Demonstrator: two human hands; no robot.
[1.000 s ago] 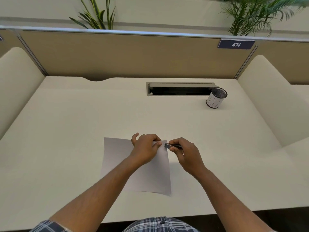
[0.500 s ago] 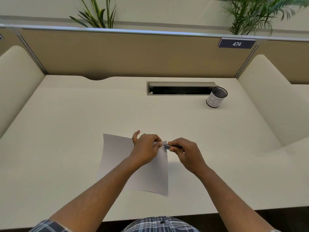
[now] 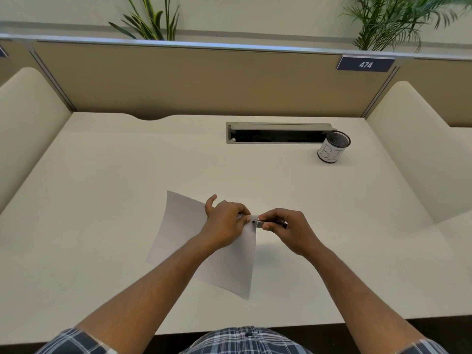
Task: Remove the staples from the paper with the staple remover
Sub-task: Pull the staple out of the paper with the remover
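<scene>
A white sheet of paper (image 3: pixel 178 233) lies on the cream desk (image 3: pixel 127 175), turned at an angle, with its far left corner lifted. My left hand (image 3: pixel 224 223) pinches the paper at its top right corner. My right hand (image 3: pixel 288 228) holds a slim metal staple remover (image 3: pixel 265 223), whose tip touches that same corner just right of my left fingers. The staple itself is too small to see.
A mesh pen cup (image 3: pixel 333 146) with a white label stands at the back right, beside a cable slot (image 3: pixel 278 133) in the desk. Partition panels (image 3: pixel 204 80) close the back and padded side walls (image 3: pixel 408 149) flank the desk.
The paper has swung clockwise under my left hand and its left edge has lifted. Both hands stay at the top right corner, shifted slightly.
</scene>
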